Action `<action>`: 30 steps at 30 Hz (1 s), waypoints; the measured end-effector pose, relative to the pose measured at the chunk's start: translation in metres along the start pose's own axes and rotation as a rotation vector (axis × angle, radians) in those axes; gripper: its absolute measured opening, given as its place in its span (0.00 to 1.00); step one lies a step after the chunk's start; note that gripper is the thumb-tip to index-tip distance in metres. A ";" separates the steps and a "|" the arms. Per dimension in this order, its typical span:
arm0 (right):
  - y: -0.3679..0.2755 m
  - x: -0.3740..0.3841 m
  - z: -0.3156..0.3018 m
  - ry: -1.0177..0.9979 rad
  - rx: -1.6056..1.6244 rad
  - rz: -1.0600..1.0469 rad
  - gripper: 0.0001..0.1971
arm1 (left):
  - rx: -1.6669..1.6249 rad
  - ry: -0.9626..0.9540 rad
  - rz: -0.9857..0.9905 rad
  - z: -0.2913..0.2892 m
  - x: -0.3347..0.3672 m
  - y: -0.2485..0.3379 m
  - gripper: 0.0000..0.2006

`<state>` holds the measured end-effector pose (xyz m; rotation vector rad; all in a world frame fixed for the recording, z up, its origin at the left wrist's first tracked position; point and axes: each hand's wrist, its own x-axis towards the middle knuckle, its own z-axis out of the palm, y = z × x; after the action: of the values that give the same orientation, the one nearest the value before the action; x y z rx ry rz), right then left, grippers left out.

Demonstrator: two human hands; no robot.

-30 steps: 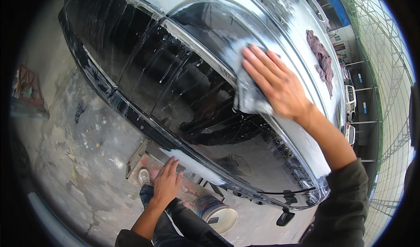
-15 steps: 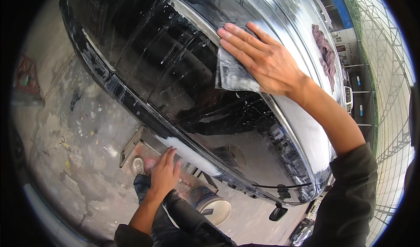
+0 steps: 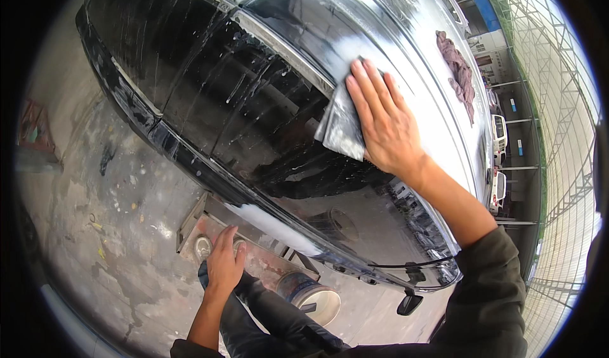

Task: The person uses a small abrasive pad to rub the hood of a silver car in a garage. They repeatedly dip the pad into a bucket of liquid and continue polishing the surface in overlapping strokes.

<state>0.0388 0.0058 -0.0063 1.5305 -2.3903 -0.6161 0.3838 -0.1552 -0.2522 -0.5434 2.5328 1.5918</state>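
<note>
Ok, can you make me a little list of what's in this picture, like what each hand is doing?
Right hand: flat on a grey cloth, pressing it on the car
Left hand: hanging low, empty, fingers spread
Car: dark, shiny, wet with white soapy streaks
On the car: a crumpled brown rag
Ground: stained concrete, a bucket by the person's leg

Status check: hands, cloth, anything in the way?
Right hand flat on grey cloth, pressing it against car window. Left hand empty, down by knee. Nothing obstructing.
</note>
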 end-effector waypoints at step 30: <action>-0.018 0.112 0.021 0.197 -0.238 0.362 0.54 | -0.014 -0.059 0.020 -0.010 0.012 0.026 0.25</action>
<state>-0.0022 -0.0976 -0.0362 0.9810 -2.2672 -0.6086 0.3650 -0.1570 -0.2285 -0.4673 2.4940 1.6081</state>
